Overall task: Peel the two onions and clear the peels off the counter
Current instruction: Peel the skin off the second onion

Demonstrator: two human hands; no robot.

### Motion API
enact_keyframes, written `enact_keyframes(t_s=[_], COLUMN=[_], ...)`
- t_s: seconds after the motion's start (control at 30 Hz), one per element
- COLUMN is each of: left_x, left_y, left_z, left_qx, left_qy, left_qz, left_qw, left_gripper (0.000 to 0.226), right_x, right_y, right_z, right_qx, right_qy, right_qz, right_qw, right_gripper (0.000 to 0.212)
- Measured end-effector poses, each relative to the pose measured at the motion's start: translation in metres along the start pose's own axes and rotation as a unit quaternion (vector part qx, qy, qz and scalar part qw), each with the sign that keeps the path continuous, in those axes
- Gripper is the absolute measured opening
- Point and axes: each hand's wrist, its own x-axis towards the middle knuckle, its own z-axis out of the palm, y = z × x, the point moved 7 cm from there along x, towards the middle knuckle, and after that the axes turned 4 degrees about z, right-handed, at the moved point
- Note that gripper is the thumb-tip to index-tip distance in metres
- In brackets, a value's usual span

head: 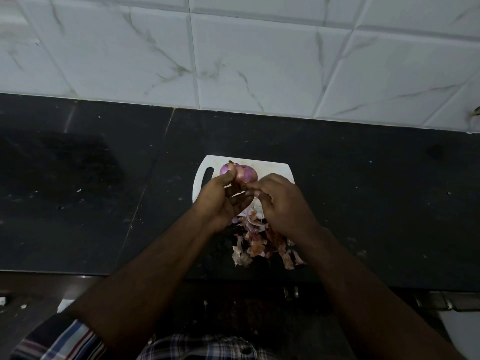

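My left hand (pixel 223 201) holds a purple onion (pixel 246 174) up over the white cutting board (pixel 275 168). A second rounded purple shape (pixel 226 168) shows just behind my left thumb; whether it is the other onion I cannot tell. My right hand (pixel 280 201) pinches a dry brown strip of peel (pixel 242 187) at the onion's near side. A heap of loose pink and brown peels (pixel 262 245) lies on the black counter between my wrists, partly on the board's near edge.
The black stone counter (pixel 376 198) runs left and right, backed by a white marble-look tiled wall (pixel 259 61). The counter's front edge is just below the peel heap. A pale object (pixel 459 331) sits low at the right.
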Motion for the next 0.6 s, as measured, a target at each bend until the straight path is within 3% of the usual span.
enact_keyframes(t_s=[0.23, 0.33, 0.43, 0.6], left_x=[0.0, -0.001, -0.001, -0.002], left_y=[0.0, 0.001, 0.001, 0.002], left_z=[-0.007, -0.005, -0.001, -0.003], left_qx=[0.009, 0.014, 0.026, 0.015], left_qy=[-0.002, -0.019, -0.033, -0.031], left_qz=[-0.023, -0.025, -0.012, -0.002], left_qw=[1.0, 0.999, 0.999, 0.999], left_gripper=[0.047, 0.042, 0.034, 0.028], right_x=[-0.002, 0.004, 0.012, 0.011], right_y=[0.023, 0.022, 0.008, -0.004], right_z=[-0.01, -0.016, -0.009, -0.014], right_qx=[0.038, 0.102, 0.122, 0.023], right_qy=[-0.026, 0.005, -0.02, 0.102], right_qz=[0.106, 0.142, 0.102, 0.007], right_qw=[0.993, 0.985, 0.987, 0.994], right_gripper=[0.014, 0.034, 0.048, 0.012])
